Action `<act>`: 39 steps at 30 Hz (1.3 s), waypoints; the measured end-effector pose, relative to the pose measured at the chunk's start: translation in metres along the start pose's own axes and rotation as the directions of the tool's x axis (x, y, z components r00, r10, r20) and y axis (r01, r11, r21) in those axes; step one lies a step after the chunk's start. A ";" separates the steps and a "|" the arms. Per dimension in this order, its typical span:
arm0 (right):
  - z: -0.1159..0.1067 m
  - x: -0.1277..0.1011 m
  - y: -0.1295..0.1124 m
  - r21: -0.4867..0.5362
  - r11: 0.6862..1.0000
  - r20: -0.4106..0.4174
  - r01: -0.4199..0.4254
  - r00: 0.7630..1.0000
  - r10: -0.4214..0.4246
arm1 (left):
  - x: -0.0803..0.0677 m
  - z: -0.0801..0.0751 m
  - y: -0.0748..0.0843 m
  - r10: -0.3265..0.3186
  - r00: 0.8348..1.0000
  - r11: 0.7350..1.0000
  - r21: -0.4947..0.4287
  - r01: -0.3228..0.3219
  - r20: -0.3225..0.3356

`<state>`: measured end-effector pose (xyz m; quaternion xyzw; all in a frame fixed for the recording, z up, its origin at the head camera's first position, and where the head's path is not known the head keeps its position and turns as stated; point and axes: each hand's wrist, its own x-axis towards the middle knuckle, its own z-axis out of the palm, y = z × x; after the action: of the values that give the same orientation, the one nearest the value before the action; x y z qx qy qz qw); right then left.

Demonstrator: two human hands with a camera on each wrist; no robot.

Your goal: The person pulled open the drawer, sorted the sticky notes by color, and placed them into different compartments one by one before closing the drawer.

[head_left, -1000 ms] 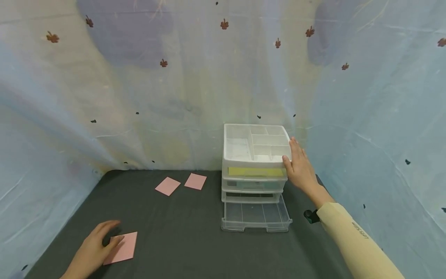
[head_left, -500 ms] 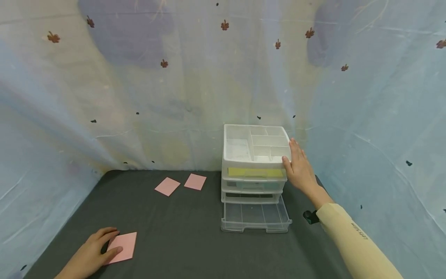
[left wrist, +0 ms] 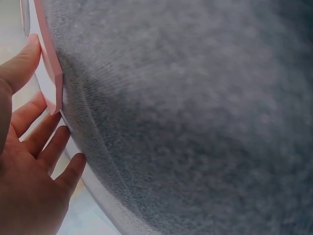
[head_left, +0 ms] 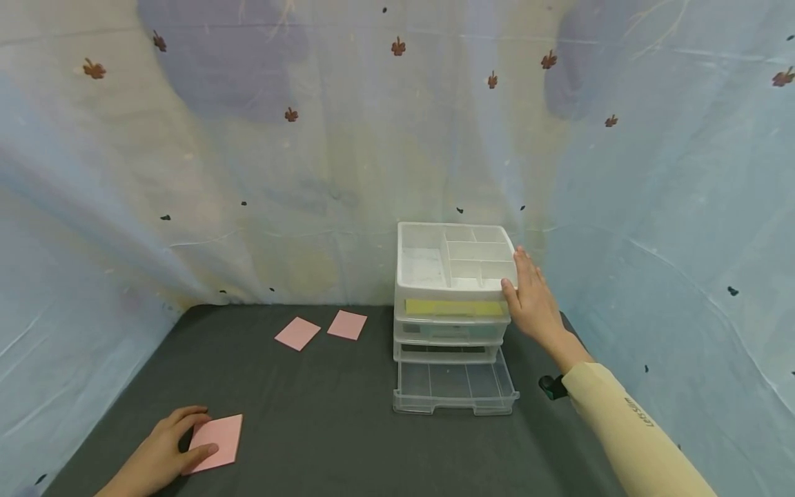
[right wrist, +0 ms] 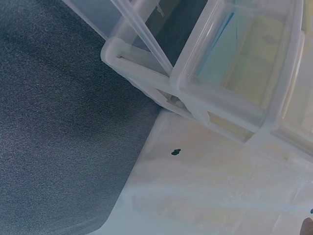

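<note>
A pink card (head_left: 214, 440) lies at the near left of the dark table (head_left: 323, 414). My left hand (head_left: 166, 445) grips its left edge, thumb on top and index finger curled over the far side. In the left wrist view the pink card (left wrist: 49, 73) shows edge-on beside my fingers (left wrist: 41, 132). My right hand (head_left: 531, 297) presses flat against the right side of a clear drawer unit (head_left: 453, 324), thumb at its front corner. The bottom drawer (head_left: 455, 388) stands pulled out and holds nothing. The right wrist view shows only the drawer unit's frame (right wrist: 220, 88).
Two more pink cards (head_left: 297, 333) (head_left: 347, 324) lie at the back of the table, left of the drawer unit. Its top tray (head_left: 428, 266) has several compartments, and a yellow pad (head_left: 456, 307) shows in the top drawer. A pale patterned cloth (head_left: 248, 172) hangs round the table.
My left hand slid back toward me to the card's left edge and its fingers curled round it. The right hand stays against the drawer unit.
</note>
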<state>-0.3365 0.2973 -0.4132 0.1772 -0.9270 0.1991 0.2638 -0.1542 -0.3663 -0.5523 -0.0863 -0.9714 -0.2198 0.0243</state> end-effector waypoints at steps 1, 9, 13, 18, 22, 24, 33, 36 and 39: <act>0.000 0.000 0.000 0.000 1.000 0.002 -0.002 1.000 0.002 | 0.000 0.000 0.000 -0.004 1.000 1.000 -0.004 0.004 0.000; 0.000 -0.002 0.001 0.000 1.000 0.002 -0.007 1.000 0.007 | 0.003 -0.002 0.001 -0.031 1.000 0.999 -0.011 0.031 -0.005; 0.000 -0.002 0.001 0.003 1.000 0.000 -0.004 1.000 0.004 | 0.004 -0.003 0.000 -0.052 0.999 0.998 -0.020 0.052 0.000; 0.001 -0.002 0.000 0.005 1.000 0.000 -0.007 1.000 0.007 | 0.003 -0.006 0.001 -0.129 0.988 0.986 -0.099 0.136 0.081; 0.001 -0.002 -0.001 0.005 1.000 0.001 -0.008 1.000 0.008 | 0.002 -0.010 0.004 -0.187 0.968 0.958 -0.186 0.218 0.170; 0.001 -0.002 -0.001 0.004 1.000 0.003 -0.009 1.000 0.009 | 0.002 -0.011 0.005 -0.202 0.963 0.954 -0.186 0.235 0.180; -0.001 -0.002 -0.002 -0.001 1.000 -0.002 -0.013 1.000 0.013 | 0.004 -0.017 0.012 -0.257 0.958 0.949 -0.157 0.275 0.126; -0.001 -0.002 -0.003 -0.006 1.000 -0.007 -0.009 1.000 0.009 | 0.005 -0.021 0.017 -0.271 0.955 0.942 -0.171 0.289 0.124; -0.001 -0.002 -0.002 -0.010 1.000 -0.011 -0.004 1.000 0.004 | 0.005 -0.024 0.024 -0.277 0.954 0.940 -0.174 0.294 0.116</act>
<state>-0.3338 0.2958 -0.4130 0.1727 -0.9269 0.1958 0.2695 -0.1549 -0.3546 -0.5203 0.0440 -0.9483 -0.3084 -0.0599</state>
